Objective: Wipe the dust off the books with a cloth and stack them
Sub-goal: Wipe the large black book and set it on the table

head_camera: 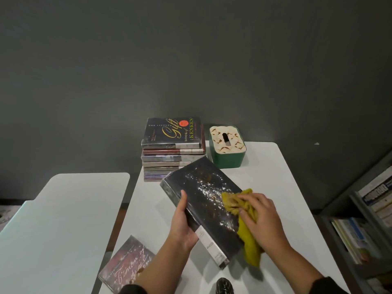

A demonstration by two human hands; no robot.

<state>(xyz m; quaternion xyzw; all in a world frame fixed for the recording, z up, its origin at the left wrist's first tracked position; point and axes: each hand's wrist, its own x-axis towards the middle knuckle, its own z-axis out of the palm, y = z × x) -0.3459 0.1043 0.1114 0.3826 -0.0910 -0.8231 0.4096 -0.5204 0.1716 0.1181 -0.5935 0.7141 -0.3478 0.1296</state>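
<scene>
A yellow cloth was pressed by the right hand onto the cover of a dark book at centre right of the frame, the fingers curled over the bunched fabric and part of the cloth hanging off the book's lower right edge. White dust specks were seen scattered across the cover just left of the cloth. The book was gripped along its spine side by the left hand, the thumb laid on the cover and the fingers hidden beneath; it was held tilted above a white table. Behind it, at the centre of the frame, a stack of books was seen on the table, topped by a dark volume with gold lettering. Just right of the stack, a green tissue box was placed. At lower left, another book with script lettering lay flat at the table's edge. A second white table stood at left, and a bookshelf at the right edge.
</scene>
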